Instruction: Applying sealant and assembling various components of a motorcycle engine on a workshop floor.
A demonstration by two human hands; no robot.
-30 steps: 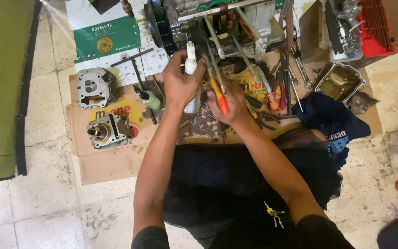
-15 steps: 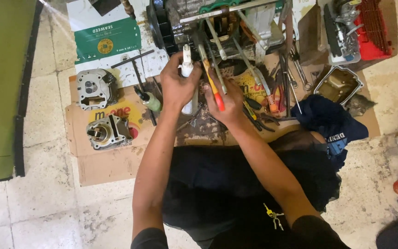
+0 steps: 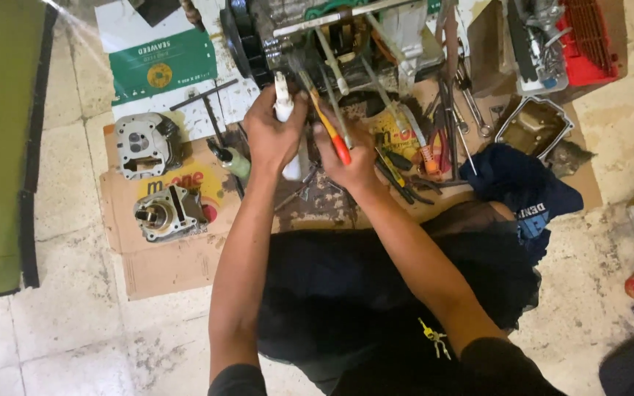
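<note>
Left hand (image 3: 273, 136) clenched around small white tube (image 3: 283, 103), nozzle end up, body mostly hidden in the fist. Right hand (image 3: 350, 158) grips screwdriver (image 3: 326, 125), orange-red handle, shaft angled up toward engine block (image 3: 339, 37). Both over cardboard (image 3: 177, 257) on the floor, cylinder head (image 3: 144, 143) lying left.

White tube (image 3: 283, 103) upright; orange-and-red-handled screwdriver (image 3: 328, 130) tilted, tip toward the engine block (image 3: 346, 37).

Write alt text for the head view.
Seen from above, a person's left hand holds a small white tube and the right hand an orange-handled screwdriver over an engine block, with tools and engine parts on cardboard.
</note>
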